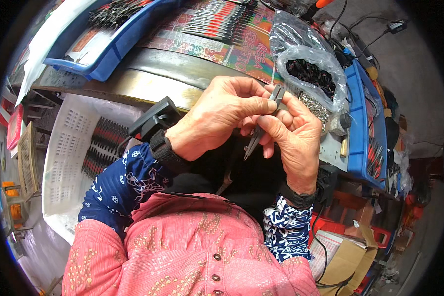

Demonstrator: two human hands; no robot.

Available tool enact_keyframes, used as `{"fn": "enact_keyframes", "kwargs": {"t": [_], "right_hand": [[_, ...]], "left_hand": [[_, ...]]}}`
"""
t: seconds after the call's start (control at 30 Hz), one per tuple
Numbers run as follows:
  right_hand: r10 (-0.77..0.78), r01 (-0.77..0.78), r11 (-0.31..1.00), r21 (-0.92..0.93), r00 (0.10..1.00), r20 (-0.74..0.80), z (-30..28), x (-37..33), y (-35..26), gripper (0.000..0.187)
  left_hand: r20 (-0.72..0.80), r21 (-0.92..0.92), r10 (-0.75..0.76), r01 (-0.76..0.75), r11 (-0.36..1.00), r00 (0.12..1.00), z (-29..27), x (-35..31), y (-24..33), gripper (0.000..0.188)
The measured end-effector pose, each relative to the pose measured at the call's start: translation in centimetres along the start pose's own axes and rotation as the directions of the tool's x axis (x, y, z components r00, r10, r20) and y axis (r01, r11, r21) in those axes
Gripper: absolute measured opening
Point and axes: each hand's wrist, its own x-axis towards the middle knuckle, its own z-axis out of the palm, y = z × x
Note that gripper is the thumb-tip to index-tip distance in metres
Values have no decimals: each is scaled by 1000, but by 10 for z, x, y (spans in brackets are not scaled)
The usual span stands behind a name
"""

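Observation:
Above my lap, both hands hold one slim dark grey tool (255, 139) with a split upper end and a tapered, pointed lower end. My left hand (213, 117) pinches its upper part between thumb and fingers. Closed around its middle, my right hand (296, 140) presses a thumb against it, with the point sticking out below. The fingers cover much of the tool, so its exact kind is hidden. Close to my right fingers lies a heap of small shiny metal parts (313, 106).
Rows of black-and-red slim tools (217, 24) lie on the bench (167, 66). A clear bag (286, 61) holds dark small parts. Blue trays stand at left (103, 66) and right (358, 123). A white basket (59, 163) below left contains more tools. Cables run at right.

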Motion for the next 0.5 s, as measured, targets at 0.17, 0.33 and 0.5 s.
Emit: {"fn": "enact_keyframes", "kwargs": {"t": [0.17, 0.33, 0.5], "right_hand": [[14, -14, 1000, 12, 1000, -7, 1, -3, 1, 48], [-23, 23, 999, -33, 1000, -10, -1, -6, 5, 43], [-36, 37, 999, 26, 998, -60, -15, -13, 0, 29]], "left_hand": [[0, -14, 0, 0, 1000, 1000, 0, -2, -2, 14], [5, 0, -25, 25, 1000, 1000, 0, -5, -3, 15], [105, 43, -164, 160, 986, 981, 2, -20, 4, 16]]}}
